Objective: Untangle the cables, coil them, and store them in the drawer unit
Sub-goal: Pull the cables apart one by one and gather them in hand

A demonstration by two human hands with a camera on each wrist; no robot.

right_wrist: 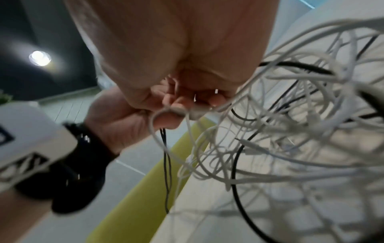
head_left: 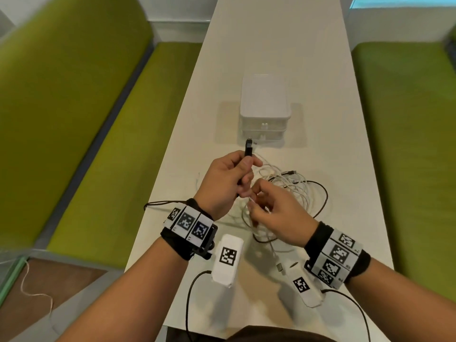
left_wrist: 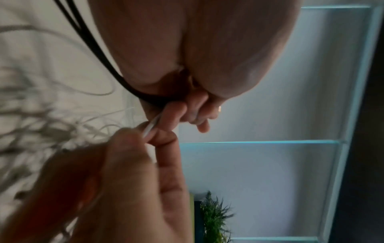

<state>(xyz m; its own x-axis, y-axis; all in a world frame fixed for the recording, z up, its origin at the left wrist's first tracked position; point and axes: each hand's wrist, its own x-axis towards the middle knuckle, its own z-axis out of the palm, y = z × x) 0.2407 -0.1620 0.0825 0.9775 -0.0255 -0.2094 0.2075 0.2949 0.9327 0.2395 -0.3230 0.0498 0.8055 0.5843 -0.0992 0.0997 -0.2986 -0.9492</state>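
Note:
A tangle of white and black cables (head_left: pixel 286 188) lies on the white table (head_left: pixel 271 58) in front of me. My left hand (head_left: pixel 232 178) grips a black cable (left_wrist: pixel 91 47) near its end, and the black plug (head_left: pixel 248 148) sticks up out of the fist. My right hand (head_left: pixel 269 208) pinches a thin white cable (left_wrist: pixel 150 125) just beside the left fingers, above the tangle (right_wrist: pixel 290 131). A loop of white cable (right_wrist: pixel 158 125) hangs under the fingers. The white drawer unit (head_left: pixel 265 109) stands beyond the hands with its drawers closed.
Green bench seats (head_left: pixel 103 134) run along both sides of the narrow table, the right bench (head_left: pixel 404 144) close to its edge. A white cable end with a plug (head_left: pixel 278 264) lies near my right wrist. Black leads (head_left: pixel 190 299) trail from the wrist cameras.

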